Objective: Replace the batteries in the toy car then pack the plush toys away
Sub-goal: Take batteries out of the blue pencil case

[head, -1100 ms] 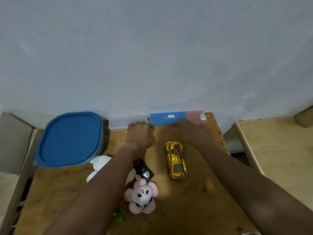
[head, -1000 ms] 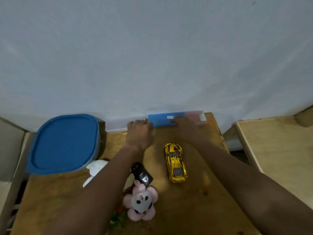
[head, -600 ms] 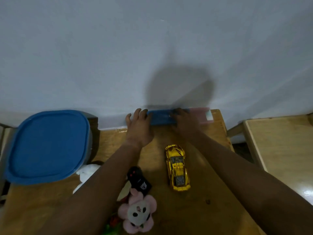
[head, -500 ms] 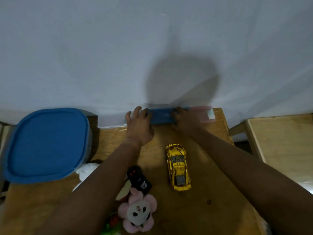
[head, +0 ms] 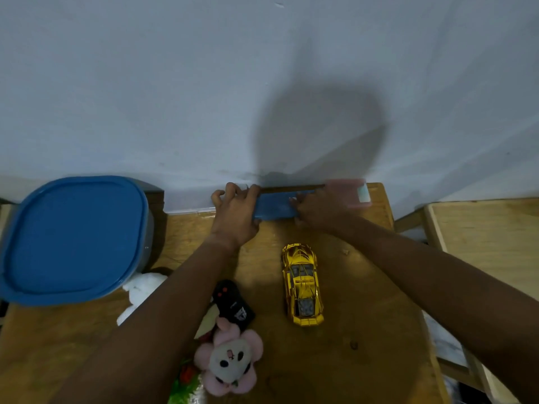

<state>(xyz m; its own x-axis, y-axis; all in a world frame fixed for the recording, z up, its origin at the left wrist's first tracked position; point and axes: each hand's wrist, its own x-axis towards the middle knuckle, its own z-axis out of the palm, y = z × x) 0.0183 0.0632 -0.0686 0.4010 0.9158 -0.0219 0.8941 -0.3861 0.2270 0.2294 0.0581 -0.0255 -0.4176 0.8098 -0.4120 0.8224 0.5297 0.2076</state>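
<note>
toy car (head: 302, 284): gold, glossy, upright | both hands on blue box (head: 274, 205)

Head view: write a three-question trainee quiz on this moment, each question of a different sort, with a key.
1. True or false: the gold toy car is held in the left hand.
2. Multiple choice: the blue and pink box at the wall is gripped by A) the left hand only, B) the right hand only, C) both hands.
3. Fill in: the black remote control lies between the person's left forearm and the ____.

Key
1. False: the car sits untouched on the wooden table.
2. C.
3. Gold toy car; the pink plush toy lies just nearer the person.
</note>
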